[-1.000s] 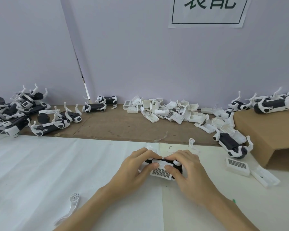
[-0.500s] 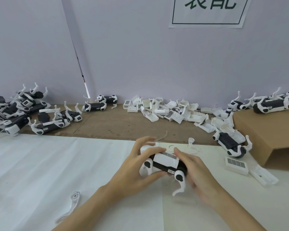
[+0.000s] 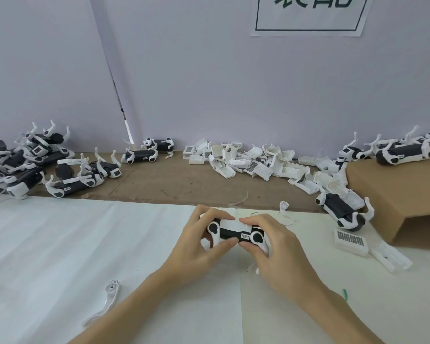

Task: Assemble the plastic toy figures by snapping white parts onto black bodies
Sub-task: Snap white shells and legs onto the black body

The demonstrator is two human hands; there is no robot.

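Both hands wrapped round one black body (image 3: 230, 233) at centre, over the white sheet (image 3: 85, 244); left hand (image 3: 196, 244) at 9 o'clock, right hand (image 3: 273, 247) at 3, fingertips pressing the white top panel (image 3: 230, 223); best squeezed evenly, thumbs bracing beneath, until seated flush; spare white leg (image 3: 107, 301) at 7 o'clock

pretty much everything here is black and white: the toy figure (image 3: 235, 233) is a black body with white shells and black round joints, the loose shells (image 3: 253, 162) are plain white, one has a dark grid patch (image 3: 350, 239). brown cardboard (image 3: 179, 181), white sheet (image 3: 72, 239), pale lilac wall (image 3: 233, 83), green-lettered sign (image 3: 308, 14).
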